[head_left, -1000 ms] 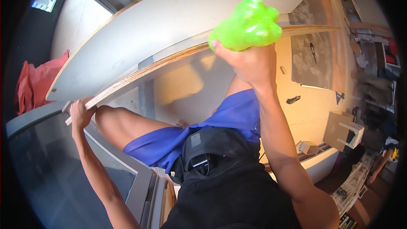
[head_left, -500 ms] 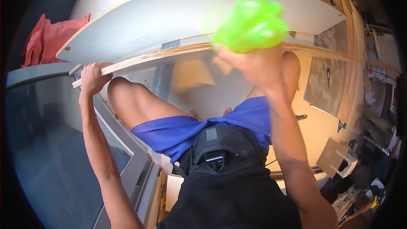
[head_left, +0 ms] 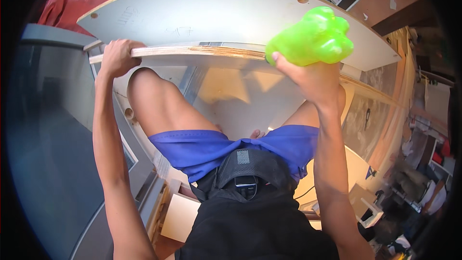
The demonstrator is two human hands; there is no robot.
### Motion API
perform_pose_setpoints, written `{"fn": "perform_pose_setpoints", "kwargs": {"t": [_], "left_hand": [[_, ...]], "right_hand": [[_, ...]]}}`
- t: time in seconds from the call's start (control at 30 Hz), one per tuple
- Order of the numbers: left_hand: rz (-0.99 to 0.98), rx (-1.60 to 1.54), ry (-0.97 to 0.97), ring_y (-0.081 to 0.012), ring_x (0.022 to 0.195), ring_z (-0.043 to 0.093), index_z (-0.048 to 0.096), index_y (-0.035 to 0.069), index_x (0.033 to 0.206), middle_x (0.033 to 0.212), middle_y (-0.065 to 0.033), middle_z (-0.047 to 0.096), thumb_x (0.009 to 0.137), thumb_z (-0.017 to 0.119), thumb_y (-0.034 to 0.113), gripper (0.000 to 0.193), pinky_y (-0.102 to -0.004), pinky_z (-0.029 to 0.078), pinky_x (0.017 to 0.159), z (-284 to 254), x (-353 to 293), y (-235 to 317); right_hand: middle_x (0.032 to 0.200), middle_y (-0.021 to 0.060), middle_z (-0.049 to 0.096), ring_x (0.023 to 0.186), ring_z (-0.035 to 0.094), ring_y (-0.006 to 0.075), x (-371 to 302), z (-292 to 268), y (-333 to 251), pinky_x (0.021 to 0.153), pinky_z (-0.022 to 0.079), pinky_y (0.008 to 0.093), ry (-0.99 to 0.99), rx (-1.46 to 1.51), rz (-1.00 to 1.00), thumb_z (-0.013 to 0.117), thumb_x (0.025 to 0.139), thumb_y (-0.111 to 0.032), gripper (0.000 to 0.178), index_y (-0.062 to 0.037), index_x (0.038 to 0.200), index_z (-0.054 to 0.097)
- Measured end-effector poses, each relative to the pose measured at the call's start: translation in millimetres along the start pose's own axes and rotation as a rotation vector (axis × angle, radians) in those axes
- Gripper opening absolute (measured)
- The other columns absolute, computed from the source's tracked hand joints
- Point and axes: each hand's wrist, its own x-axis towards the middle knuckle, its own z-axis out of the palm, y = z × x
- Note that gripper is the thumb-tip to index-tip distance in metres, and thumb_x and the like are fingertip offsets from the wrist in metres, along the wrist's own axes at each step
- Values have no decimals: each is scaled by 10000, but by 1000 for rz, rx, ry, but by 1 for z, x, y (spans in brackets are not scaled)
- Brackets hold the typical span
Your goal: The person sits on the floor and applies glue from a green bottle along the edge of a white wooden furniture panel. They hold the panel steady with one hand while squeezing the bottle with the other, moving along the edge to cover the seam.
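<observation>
While the left hand (head_left: 119, 58) is curled over the left end of the plywood board (head_left: 202, 52), whose long axis runs left to right across the person's knees, the right hand (head_left: 315, 79) is wrapped around a green plastic bottle (head_left: 308, 41). The bottle appears above the board's edge, right of its middle and well apart from the left hand, its lobed base pointing rightward toward the white panel (head_left: 202, 9); whether it touches the board I cannot tell.

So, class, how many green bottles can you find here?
1: a green bottle, held in the right hand; others may hide in the dim clutter at the picture's right edge.
</observation>
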Motion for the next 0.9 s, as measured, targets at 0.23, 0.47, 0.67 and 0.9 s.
{"fn": "perform_pose_setpoints", "kwargs": {"t": [0.23,0.47,0.67,0.9], "left_hand": [[0,-35,48,-356,847,719,836,220,995,882,-104,776,672,732,123,353,-444,571,771,9,4,-6],[15,-59,93,-398,763,677,772,137,851,781,-152,719,625,673,81,253,-483,538,676,20,7,-13],[124,-47,76,-389,829,691,776,131,861,800,-144,731,661,682,111,221,-497,528,788,22,13,-23],[-78,70,201,-331,934,725,762,120,846,814,-93,755,759,851,386,294,-676,378,1017,19,-17,-80]], "right_hand": [[880,63,799,799,779,210,18,59,-34,757,617,349,-77,80,-130,838,799,-184,223,-56,972,779],[906,68,785,825,755,185,9,19,-8,782,601,344,-78,30,6,859,778,-117,232,-46,980,771],[905,74,765,804,736,196,45,101,-40,755,594,355,-152,216,-231,875,777,-137,272,-35,995,748],[950,85,738,849,714,230,66,86,-45,785,580,378,-349,10,-370,886,799,-199,367,-18,1060,703]]}}
